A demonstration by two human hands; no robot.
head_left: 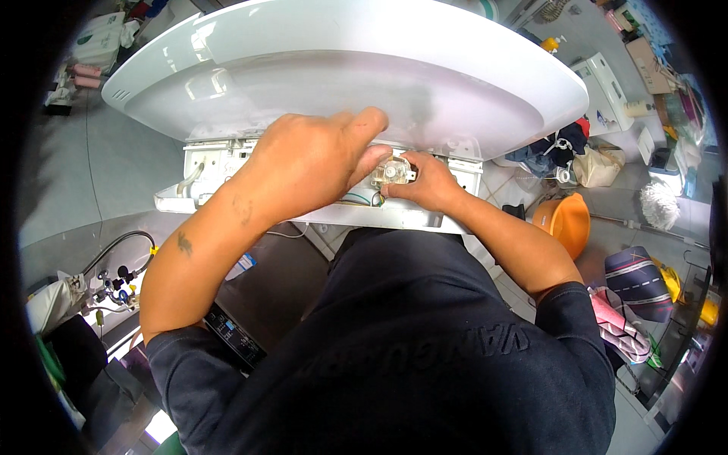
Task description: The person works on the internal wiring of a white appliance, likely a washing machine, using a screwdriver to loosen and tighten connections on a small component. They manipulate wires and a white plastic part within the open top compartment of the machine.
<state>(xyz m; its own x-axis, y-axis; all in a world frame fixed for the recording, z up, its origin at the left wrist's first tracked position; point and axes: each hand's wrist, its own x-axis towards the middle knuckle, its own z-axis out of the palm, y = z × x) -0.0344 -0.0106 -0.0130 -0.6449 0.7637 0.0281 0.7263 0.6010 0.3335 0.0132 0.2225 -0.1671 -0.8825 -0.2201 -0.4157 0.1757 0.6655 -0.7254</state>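
A small, yellowish translucent plastic part (392, 171) with a round centre sits above a shallow white housing (182, 202). My right hand (434, 182) is closed on it, thumb and fingers on its right side. From the left, my left hand (315, 163) reaches over the housing, its thumb close to the part's left edge. The fingers of this hand are curled, and whatever they hold is hidden. Thin wires (375, 199) run in the housing just below the part. Behind both hands rises a large, curved, glossy white cover (341, 72).
An orange bucket (572, 224) stands on the tiles to the right, near a white fluffy duster (660, 205). Dark clothes (557, 148) lie behind it. Hoses and fittings (125, 284) are at the left. A dark flat surface (277, 284) lies below the housing.
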